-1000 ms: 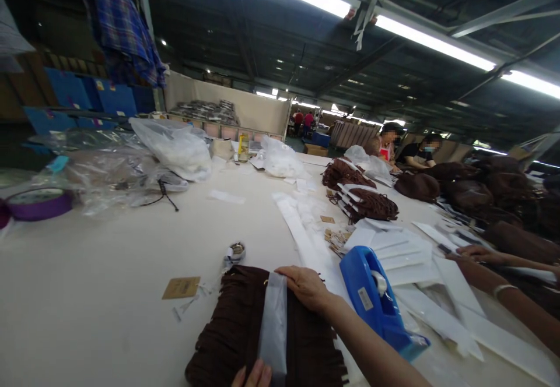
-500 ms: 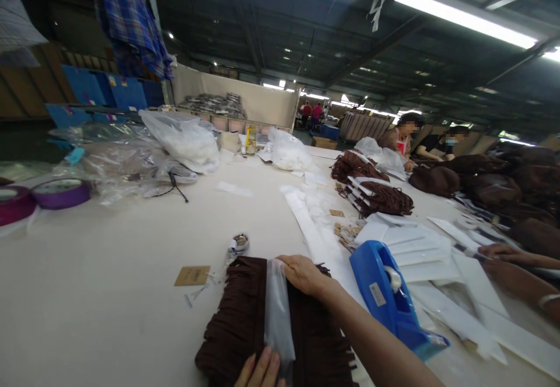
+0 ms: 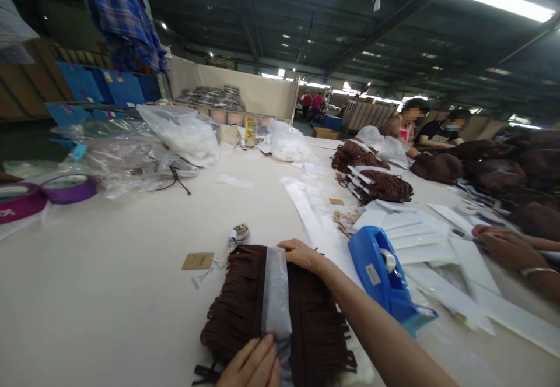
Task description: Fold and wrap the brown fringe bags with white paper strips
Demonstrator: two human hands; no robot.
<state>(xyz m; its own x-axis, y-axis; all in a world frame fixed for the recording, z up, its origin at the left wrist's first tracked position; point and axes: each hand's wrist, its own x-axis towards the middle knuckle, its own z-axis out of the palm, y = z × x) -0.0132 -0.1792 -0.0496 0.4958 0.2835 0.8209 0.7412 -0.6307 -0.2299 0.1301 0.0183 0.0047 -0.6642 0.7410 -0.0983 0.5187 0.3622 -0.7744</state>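
On my head feed, the strip (image 3: 276, 294) runs straighter than half a second ago, when its near end creased out to the right, and more of the left hand (image 3: 254, 359) shows at the near edge. I take that to mean the strip is closer to lying flat along the middle of the fringed piece (image 3: 238, 294), which sits on the table (image 3: 122, 282), near and roughly central. I see the left fingers laid together on the strip's near part; the thumb is hidden, so I can't tell whether they pinch. The right hand (image 3: 304, 256) rests on the piece's far edge beside the strip, and I can't tell its grip either.

I count one fringed piece and one strip under the two hands; one tag (image 3: 198, 260) just left; one ring bundle (image 3: 238, 234) by the far left corner; one blue dispenser (image 3: 385, 291) to the right; two tape rolls at left, a magenta roll (image 3: 21, 202) and a purple roll (image 3: 76, 192); and two brown stacks, a nearer stack (image 3: 380, 185) and a farther stack (image 3: 356, 155), far right. The white sheets (image 3: 475, 267) overlap too much for me to count
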